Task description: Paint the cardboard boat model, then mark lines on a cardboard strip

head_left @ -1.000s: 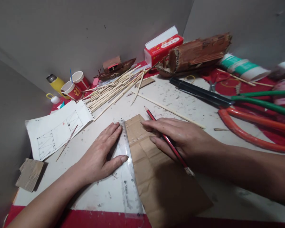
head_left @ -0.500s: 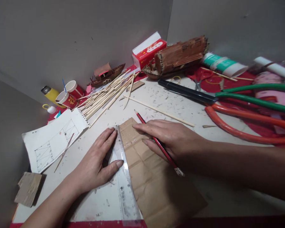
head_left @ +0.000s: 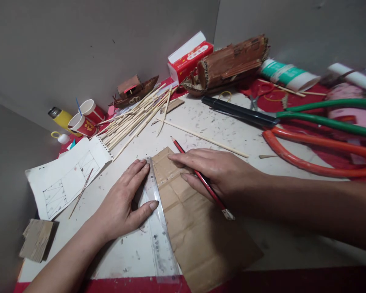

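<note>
A clear plastic ruler (head_left: 160,244) lies along the left edge of a brown cardboard sheet (head_left: 201,248). My left hand (head_left: 129,199) rests flat on the ruler, thumb spread from the fingers, pressing its upper half. Between the fingers of my right hand (head_left: 213,171) is a red and black pencil (head_left: 205,184). That hand leans on the upper part of the cardboard, and the pencil's sharpened tip points up and away, off the sheet. My palm hides part of the cardboard, and a shadow darkens its lower right.
Wooden sticks (head_left: 134,118) are heaped behind the hands. A paper drawing (head_left: 70,175) and stacked cardboard pieces (head_left: 36,240) lie left. Large shears (head_left: 293,130) stretch across the right. Two model boats (head_left: 234,63), (head_left: 134,90), paper cups (head_left: 83,124) and a tissue box (head_left: 189,59) stand behind.
The whole view has shifted slightly, so most things sit a little higher in the picture. Both hands, the ruler and the pencil keep nearly the same pose on the cardboard.
</note>
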{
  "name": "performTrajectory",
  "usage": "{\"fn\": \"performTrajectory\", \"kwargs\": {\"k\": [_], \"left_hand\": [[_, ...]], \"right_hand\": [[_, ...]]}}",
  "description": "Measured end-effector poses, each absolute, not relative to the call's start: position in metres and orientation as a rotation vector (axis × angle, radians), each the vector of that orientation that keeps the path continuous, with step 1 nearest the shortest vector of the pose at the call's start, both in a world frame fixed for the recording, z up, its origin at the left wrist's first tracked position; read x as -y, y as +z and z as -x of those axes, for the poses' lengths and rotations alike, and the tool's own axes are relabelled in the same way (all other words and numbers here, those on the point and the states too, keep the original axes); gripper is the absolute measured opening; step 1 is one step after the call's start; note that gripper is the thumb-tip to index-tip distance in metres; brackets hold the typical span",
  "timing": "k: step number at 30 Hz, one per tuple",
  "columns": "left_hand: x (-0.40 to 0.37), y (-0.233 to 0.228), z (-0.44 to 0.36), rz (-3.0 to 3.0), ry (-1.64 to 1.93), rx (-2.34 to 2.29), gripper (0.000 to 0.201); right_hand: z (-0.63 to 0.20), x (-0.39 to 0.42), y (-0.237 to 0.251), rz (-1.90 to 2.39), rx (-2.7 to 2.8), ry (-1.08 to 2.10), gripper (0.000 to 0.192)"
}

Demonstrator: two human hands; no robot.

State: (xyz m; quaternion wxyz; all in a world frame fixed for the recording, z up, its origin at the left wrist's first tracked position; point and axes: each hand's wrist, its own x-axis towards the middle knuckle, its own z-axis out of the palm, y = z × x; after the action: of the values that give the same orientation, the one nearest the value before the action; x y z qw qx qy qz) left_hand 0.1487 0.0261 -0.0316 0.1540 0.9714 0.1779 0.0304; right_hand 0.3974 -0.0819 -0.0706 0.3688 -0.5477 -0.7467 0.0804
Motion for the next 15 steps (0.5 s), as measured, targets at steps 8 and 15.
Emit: {"fn": "performTrajectory", "kwargs": {"k": [8,15], "left_hand": [[-0.0274,-0.0317,-0.1518,-2.784,0.119,-0.483,0.077],[-0.0251,-0.0321,-0.1518,-2.767,0.147,-0.505,0.077]], "right_hand": [[-0.3971,0.0829,-0.0717,1.403,1.904,0.175,0.041],[-0.3971,0.0836,-0.0731,1.373,1.918,0.084,0.036]]}}
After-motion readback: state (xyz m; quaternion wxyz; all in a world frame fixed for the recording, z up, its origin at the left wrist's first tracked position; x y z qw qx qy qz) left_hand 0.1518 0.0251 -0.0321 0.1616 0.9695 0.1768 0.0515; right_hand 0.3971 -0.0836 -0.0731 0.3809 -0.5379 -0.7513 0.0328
